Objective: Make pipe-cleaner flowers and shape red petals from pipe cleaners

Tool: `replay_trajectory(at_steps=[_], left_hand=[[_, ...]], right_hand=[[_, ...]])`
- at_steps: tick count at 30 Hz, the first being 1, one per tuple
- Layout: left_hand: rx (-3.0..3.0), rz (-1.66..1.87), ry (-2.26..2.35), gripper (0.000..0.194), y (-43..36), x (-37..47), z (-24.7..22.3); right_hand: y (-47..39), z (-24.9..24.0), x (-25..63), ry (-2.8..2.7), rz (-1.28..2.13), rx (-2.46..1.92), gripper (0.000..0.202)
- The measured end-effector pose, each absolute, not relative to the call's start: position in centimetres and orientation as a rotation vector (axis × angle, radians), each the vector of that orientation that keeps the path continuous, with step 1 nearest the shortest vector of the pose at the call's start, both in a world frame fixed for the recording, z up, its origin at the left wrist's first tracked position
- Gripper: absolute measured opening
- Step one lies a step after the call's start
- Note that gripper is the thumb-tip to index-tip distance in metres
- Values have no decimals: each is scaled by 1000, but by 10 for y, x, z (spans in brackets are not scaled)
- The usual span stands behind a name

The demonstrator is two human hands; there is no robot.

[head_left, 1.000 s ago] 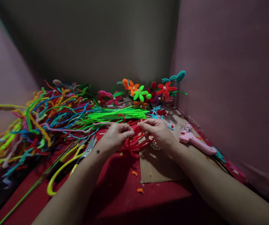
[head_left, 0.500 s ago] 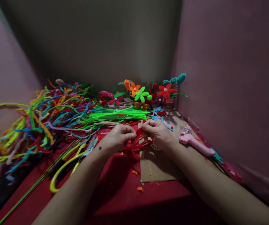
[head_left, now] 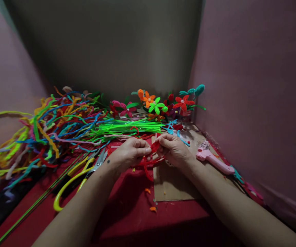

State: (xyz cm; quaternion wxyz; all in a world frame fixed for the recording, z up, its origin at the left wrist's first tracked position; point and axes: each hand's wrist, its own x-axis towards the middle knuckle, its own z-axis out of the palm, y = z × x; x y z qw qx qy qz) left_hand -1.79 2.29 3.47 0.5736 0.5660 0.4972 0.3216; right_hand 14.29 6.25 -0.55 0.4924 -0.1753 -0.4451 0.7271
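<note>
Between my two hands is a red pipe cleaner [head_left: 149, 172], bent into loops, with a loose end hanging over the cardboard's left edge. My left hand [head_left: 131, 152] pinches it from the left between thumb and forefinger. From the right, my right hand [head_left: 173, 148] pinches the same red piece, its fingertips almost meeting the left ones. A pale pink bit shows at the top of the right fingertips. The fingers hide part of the red loops. Just beyond the hands lies a bundle of bright green pipe cleaners [head_left: 129, 126].
Yellow-handled scissors [head_left: 60, 193] lie left of my left forearm, near a tangled heap of coloured pipe cleaners [head_left: 52, 127]. A pink glue gun [head_left: 215, 160] rests on the cardboard [head_left: 179, 188] at right. Finished fuzzy flowers [head_left: 156, 105] stand at the back before the wall.
Both hands stay pinched on the red pipe cleaner. Their fingers have shifted slightly, and the hanging red loop has changed shape. The view has moved a little.
</note>
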Motion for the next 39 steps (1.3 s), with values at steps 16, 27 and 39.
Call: replay_trajectory(at_steps=[16,27,39], left_hand=[[1472,878,1372,22,20,-7,40],[1803,948,1513,22,20,-1,31],[1541,885,1452,16,18,1,37]], right_hand=[[59,-6,142,-1241,1559,-617,23],[52,-7,136,-1143,1478,-672,20],[57,-8,137,-1057,1720,-583,17]])
